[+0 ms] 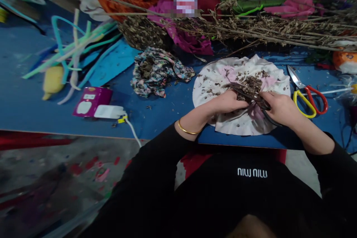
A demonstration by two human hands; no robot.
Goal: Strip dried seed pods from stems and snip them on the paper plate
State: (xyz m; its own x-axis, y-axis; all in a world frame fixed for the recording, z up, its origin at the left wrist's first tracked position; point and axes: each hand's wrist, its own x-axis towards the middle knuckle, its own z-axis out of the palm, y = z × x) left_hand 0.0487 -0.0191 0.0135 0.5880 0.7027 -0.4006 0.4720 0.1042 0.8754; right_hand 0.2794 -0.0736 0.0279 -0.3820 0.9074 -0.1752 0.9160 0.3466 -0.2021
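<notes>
Right hand [279, 108] grips dark scissors [255, 97], apparently; dried clump [252, 83] beyond.

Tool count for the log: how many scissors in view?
2: dark scissors in the right hand; red-and-yellow-handled scissors right of the white cloth. Others may be hidden.

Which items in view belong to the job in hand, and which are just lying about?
In the job:
- Dark scissors, in the right hand
- Dried plant bits, at the left hand
- White cloth underneath
- Possibly the dried stalks

Apparently lying about:
- Red-and-yellow scissors
- Purple box
- Yellow object
</notes>
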